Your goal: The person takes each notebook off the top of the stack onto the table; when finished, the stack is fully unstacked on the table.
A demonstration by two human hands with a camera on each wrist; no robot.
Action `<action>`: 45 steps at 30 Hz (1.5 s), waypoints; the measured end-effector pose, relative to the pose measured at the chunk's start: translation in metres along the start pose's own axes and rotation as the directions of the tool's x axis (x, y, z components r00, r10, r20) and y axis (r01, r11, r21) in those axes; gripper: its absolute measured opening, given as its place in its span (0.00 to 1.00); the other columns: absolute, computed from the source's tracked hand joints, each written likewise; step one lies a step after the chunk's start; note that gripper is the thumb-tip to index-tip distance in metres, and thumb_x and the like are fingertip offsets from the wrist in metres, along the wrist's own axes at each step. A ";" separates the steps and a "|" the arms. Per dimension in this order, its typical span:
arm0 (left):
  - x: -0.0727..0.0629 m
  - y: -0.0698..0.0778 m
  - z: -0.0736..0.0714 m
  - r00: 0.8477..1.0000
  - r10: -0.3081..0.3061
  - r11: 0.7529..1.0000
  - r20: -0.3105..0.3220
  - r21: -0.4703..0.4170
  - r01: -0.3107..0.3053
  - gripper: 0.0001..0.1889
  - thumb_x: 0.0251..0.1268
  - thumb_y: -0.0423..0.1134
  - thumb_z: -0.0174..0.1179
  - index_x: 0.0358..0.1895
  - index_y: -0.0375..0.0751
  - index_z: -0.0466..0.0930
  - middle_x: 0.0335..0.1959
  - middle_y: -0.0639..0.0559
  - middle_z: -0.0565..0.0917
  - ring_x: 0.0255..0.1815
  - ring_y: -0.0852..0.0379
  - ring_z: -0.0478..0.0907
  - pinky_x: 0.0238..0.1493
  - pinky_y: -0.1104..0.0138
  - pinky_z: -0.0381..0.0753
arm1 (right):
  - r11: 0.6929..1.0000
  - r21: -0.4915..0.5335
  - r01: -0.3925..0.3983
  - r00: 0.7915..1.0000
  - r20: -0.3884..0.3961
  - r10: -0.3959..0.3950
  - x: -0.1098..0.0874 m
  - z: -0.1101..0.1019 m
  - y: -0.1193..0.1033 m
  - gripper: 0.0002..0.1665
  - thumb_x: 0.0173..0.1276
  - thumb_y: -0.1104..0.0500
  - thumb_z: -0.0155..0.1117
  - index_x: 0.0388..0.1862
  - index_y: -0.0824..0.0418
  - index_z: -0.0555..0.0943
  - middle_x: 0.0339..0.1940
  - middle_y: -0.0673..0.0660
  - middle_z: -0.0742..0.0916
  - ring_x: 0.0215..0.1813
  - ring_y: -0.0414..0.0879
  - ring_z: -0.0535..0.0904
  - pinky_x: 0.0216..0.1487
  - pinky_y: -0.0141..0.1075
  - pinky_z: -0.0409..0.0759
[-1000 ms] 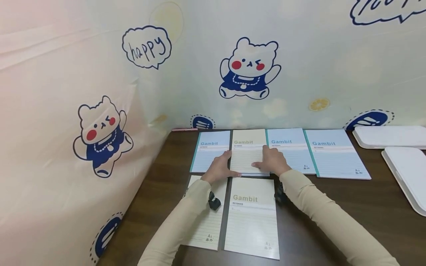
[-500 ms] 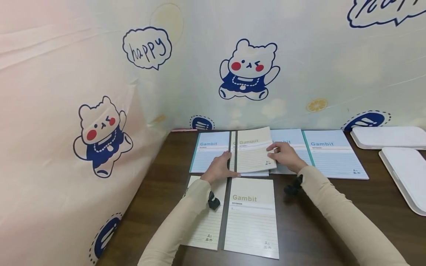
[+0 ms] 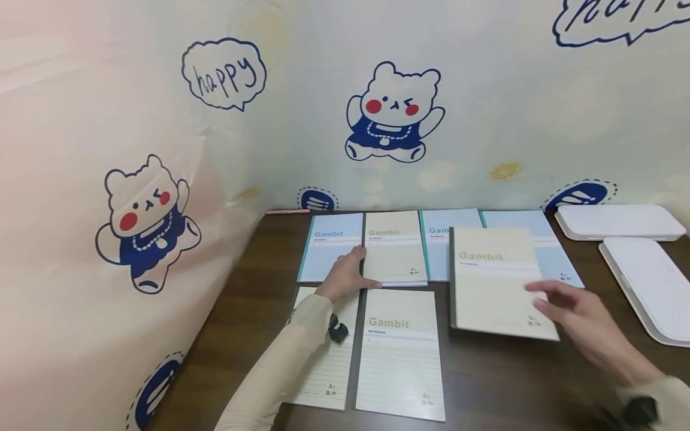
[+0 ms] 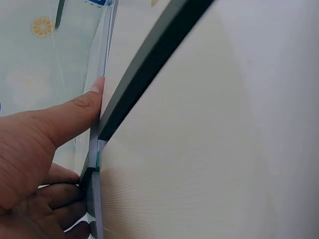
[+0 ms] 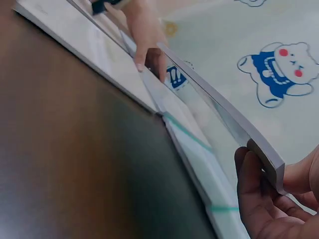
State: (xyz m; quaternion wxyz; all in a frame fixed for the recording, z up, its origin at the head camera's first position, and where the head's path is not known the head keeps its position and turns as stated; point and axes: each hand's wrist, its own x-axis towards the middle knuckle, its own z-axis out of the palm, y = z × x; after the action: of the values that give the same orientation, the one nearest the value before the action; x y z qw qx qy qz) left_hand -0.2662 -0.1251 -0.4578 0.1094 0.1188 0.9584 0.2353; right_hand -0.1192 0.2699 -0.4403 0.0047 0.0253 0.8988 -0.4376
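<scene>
My right hand (image 3: pixel 584 317) pinches a cream Gambit notebook (image 3: pixel 493 296) by its right edge, raised above the table. In the right wrist view, the thumb and fingers grip that notebook (image 5: pixel 234 114) on both faces. My left hand (image 3: pixel 345 275) rests at the near left corner of another cream notebook (image 3: pixel 393 254) in the back row, which lies on a blue one. The left wrist view has its thumb (image 4: pixel 75 117) laid straight against the notebook edges. Blue notebooks (image 3: pixel 331 257) flank the cream one, those on the right partly hidden by the raised notebook.
Two cream notebooks lie in front, one (image 3: pixel 323 377) partly under my left sleeve, the other (image 3: pixel 401 371) beside it. Two white flat cases (image 3: pixel 620 222) sit at the right. A patterned cloth (image 3: pixel 302 120) hangs behind the dark wooden table (image 3: pixel 512 389).
My right hand has lifted the top cream notebook off the back-row stack and carried it right and nearer. Another cream notebook shows beneath. My left hand has stayed in place.
</scene>
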 end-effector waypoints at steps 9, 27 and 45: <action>-0.001 -0.001 -0.005 1.000 -0.003 1.000 -0.030 0.018 0.003 0.56 0.40 0.55 0.78 0.74 0.39 0.58 0.77 0.43 0.57 0.76 0.44 0.57 0.73 0.54 0.62 | 0.985 -0.064 -0.161 0.982 0.090 0.166 -0.076 0.003 0.028 0.26 0.71 0.48 0.60 0.63 0.57 0.75 0.54 0.45 0.80 0.36 0.29 0.66 0.28 0.31 0.67; -0.004 0.000 0.000 1.000 0.000 1.000 -0.023 0.005 0.000 0.55 0.43 0.54 0.77 0.75 0.38 0.56 0.77 0.43 0.57 0.75 0.44 0.60 0.72 0.54 0.64 | 0.862 -0.395 0.317 0.948 0.162 -0.275 -0.067 0.035 0.000 0.26 0.56 0.61 0.73 0.56 0.61 0.81 0.20 0.41 0.69 0.22 0.28 0.60 0.21 0.26 0.61; -0.002 0.002 0.001 1.000 -0.015 1.000 -0.016 -0.005 0.015 0.56 0.43 0.55 0.77 0.75 0.40 0.55 0.78 0.44 0.56 0.77 0.46 0.55 0.74 0.56 0.60 | 0.940 -0.311 0.140 0.965 0.255 -0.059 0.112 0.113 -0.116 0.40 0.68 0.52 0.63 0.71 0.71 0.61 0.49 0.75 0.83 0.33 0.55 0.85 0.32 0.44 0.82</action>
State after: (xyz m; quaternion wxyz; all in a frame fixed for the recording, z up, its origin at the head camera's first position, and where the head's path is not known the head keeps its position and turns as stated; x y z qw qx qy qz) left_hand -0.2643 -0.1237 -0.4574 0.1039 0.1097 0.9595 0.2379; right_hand -0.2388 0.1144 -0.4224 0.0961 -0.0753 0.9516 -0.2821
